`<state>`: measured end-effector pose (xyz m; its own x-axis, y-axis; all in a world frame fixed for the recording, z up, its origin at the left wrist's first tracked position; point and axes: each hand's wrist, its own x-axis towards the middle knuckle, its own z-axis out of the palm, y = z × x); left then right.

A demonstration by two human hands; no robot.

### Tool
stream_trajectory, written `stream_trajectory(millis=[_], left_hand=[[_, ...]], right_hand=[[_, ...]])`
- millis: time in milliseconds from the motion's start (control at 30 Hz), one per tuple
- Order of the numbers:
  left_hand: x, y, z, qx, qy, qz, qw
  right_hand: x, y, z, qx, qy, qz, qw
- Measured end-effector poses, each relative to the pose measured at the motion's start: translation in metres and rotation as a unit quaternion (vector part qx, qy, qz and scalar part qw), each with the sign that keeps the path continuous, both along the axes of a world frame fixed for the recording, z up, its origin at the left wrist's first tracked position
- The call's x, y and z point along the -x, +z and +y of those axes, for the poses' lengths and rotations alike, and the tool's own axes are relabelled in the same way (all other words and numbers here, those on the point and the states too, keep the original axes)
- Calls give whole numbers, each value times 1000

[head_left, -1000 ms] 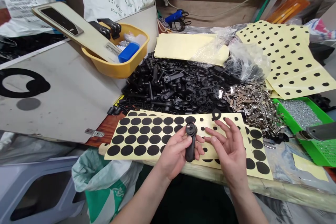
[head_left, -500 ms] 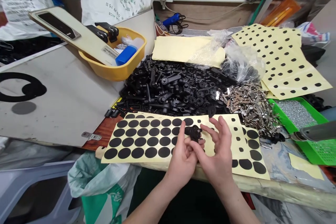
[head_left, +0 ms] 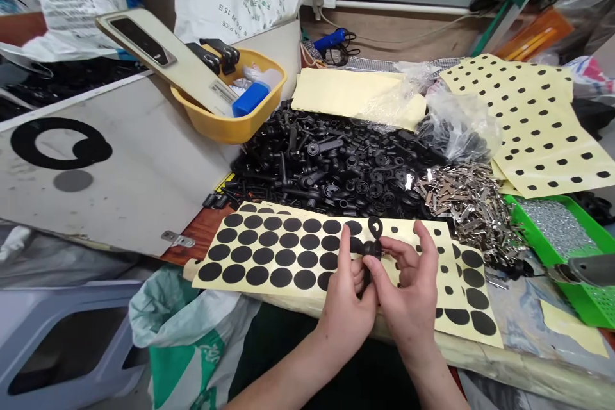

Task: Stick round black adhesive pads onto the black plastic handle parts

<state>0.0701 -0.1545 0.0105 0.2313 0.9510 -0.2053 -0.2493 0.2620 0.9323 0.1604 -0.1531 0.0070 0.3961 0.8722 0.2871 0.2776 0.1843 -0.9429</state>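
Both hands meet over the sticker sheets near the table's front edge. My left hand point(head_left: 346, 301) has its fingers closed around a small black plastic part point(head_left: 369, 248), its index finger pointing up. From the right, my right hand point(head_left: 409, 288) pinches the same part between thumb and fingers, its index finger raised. A black ring-shaped piece point(head_left: 375, 227) stands up just above the part. Beneath the hands lies a cream sheet with large black round stickers point(head_left: 288, 240), and a sheet with small black dots point(head_left: 442, 250) is on the right.
Behind lies a heap of black plastic parts point(head_left: 331, 160), with metal clips point(head_left: 480, 205) to its right. A green tray point(head_left: 533, 221) holds small clear pieces. At the back left, a yellow basket point(head_left: 230, 131) carries a phone-like box. Dotted sheets point(head_left: 533, 122) lie at the back right.
The black part has turned in my hands and sits lower between the fingertips. The ring-shaped piece is now right above it. My right fingers have closed in on the part. The view has shifted slightly.
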Motion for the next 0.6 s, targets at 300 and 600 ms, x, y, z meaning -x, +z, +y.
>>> stream_trajectory(millis=[300, 600], left_hand=[[5, 1, 3, -10, 5, 25, 1000], [17, 11, 8, 80, -31, -88, 992]], right_hand=[[-1, 6, -1, -12, 26, 3, 1000], [-17, 11, 6, -49, 95, 29, 994]])
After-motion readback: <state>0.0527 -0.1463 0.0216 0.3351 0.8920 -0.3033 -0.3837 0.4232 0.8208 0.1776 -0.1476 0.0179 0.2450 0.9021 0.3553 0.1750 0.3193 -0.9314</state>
